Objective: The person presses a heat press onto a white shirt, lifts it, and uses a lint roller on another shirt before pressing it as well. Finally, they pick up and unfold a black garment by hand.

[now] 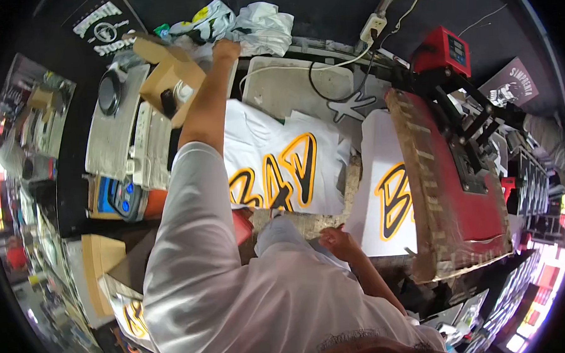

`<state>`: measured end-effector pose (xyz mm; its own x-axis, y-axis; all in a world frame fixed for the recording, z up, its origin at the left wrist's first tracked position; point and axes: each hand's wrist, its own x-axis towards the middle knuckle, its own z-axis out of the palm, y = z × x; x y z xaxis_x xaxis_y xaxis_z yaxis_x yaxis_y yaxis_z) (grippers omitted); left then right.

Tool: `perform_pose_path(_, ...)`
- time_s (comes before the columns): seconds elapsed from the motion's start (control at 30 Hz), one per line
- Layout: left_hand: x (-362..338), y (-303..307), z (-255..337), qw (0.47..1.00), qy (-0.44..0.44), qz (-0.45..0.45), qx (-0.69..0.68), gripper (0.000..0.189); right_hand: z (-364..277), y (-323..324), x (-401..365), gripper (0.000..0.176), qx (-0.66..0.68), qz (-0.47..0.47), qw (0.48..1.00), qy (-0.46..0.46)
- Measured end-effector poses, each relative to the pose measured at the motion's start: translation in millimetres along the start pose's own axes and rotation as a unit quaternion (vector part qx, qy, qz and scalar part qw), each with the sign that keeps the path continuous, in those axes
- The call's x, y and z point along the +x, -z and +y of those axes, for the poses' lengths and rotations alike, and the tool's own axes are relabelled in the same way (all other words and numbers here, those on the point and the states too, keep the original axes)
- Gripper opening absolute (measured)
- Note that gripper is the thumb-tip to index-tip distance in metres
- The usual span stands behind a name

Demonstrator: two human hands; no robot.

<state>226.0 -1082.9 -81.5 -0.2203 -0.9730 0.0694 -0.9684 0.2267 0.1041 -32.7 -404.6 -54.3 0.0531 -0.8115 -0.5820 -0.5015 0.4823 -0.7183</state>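
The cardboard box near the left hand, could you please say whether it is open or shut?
Open: a dark item shows inside the cardboard box.

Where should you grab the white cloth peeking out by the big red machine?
Probably pinch the white cloth by its near left corner, coming from the left with the right hand, which is close by. The cloth looks flat, and this side shows, while the red machine hides the cloth's right side.
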Motion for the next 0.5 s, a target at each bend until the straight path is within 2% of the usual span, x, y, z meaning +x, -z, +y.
perform_pose_path(0.03,13,0,-8,1.000,-0.010,-0.002,-0.006,0.042,4,-10,2,0.038,0.003,0.009,1.000,-0.007)
perform_pose_path(0.1,30,-1,-9,0.985,0.046,0.164,-0.009,0.036,12,-19,4,0.036,0.013,0.014,1.000,-0.025)
perform_pose_path(0.17,71,-29,-35,0.966,0.034,0.255,-0.016,0.032,7,-21,3,0.037,-0.011,0.021,0.998,-0.064)
perform_pose_path(0.23,77,-9,-42,0.981,-0.047,0.105,0.156,0.028,22,-35,-1,0.035,0.005,0.024,0.996,-0.088)
perform_pose_path(0.3,107,-35,-61,0.969,-0.030,0.162,0.184,0.025,34,-49,-3,0.033,-0.007,0.036,0.991,-0.127)
perform_pose_path(0.33,119,-44,-71,0.970,-0.035,0.160,0.177,0.025,45,-57,-4,0.033,0.038,0.035,0.990,-0.129)
perform_pose_path(0.43,148,-65,-91,0.968,-0.070,0.039,0.237,0.030,89,-90,-7,0.036,0.112,0.041,0.984,-0.130)
perform_pose_path(0.47,153,-71,-91,0.968,-0.080,0.033,0.234,0.030,106,-102,-9,0.035,0.109,0.039,0.984,-0.132)
perform_pose_path(0.5,155,-75,-92,0.994,0.016,0.037,0.097,0.031,116,-110,-14,0.035,0.106,0.036,0.985,-0.132)
